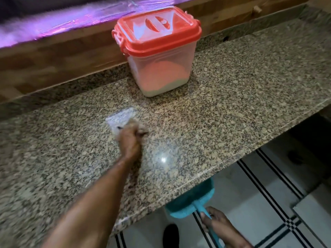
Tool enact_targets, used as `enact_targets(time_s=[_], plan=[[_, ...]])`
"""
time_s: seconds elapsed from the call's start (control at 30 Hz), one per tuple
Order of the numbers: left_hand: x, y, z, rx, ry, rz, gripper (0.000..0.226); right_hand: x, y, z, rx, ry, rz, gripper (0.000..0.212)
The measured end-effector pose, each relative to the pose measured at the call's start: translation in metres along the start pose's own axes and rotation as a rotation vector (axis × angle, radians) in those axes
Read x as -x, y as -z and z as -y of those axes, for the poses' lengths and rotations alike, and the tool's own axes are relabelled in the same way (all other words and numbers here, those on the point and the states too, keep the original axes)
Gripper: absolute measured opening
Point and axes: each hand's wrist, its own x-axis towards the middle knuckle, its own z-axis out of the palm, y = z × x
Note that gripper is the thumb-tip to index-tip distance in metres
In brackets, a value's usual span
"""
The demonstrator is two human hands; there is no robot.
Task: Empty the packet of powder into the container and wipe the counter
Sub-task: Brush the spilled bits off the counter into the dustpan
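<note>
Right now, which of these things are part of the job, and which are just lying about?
Job: container, lid on, powder inside; counter; blurred pale cloth in left hand; dustpan below the counter edge, right hand on its handle.
Lying about: wooden ledge; tiled floor; dark shape on floor.

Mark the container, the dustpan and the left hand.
container (161, 72): head view, on its clear front wall.
dustpan (189, 204): head view, on the teal pan below the counter edge.
left hand (131, 140): head view, on the back of the blurred hand.
</note>
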Motion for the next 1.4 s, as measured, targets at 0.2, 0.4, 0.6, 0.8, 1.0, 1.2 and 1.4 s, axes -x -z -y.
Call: enact_targets(time_s=[0.2,0.4,0.6,0.8,1.0,1.2,1.4], plan=[[0.09,-0.039,-0.005,0.286,-0.223,0.555,0.012,0.015,-0.019,-0.008,0.095,-0.029,0.068,0.018],[0.069,0.1,0.076,-0.323,0.22,-0.267,0.025,0.028,-0.02,-0.021,0.07,0.007,0.07,0.016],[0.145,0.05,0.056,0.09,-0.113,0.113,0.027,0.037,-0.024,-0.048,0.084,0.014,0.112,0.018],[0.105,0.121,0.097,-0.106,0.009,-0.362,0.019,0.043,-0.017,-0.056,0.068,0.07,0.155,0.014],[0.128,0.138,0.145,-0.391,0.377,-0.446,0.017,0.043,-0.004,-0.079,0.074,0.062,0.149,0.023],[0.176,0.062,0.076,-0.049,-0.141,0.022,0.026,0.045,-0.025,-0.078,0.106,0.009,0.177,0.021],[0.156,0.135,0.131,-0.188,0.368,-0.446,0.023,0.051,-0.051,-0.053,0.11,0.1,0.266,0.018]])
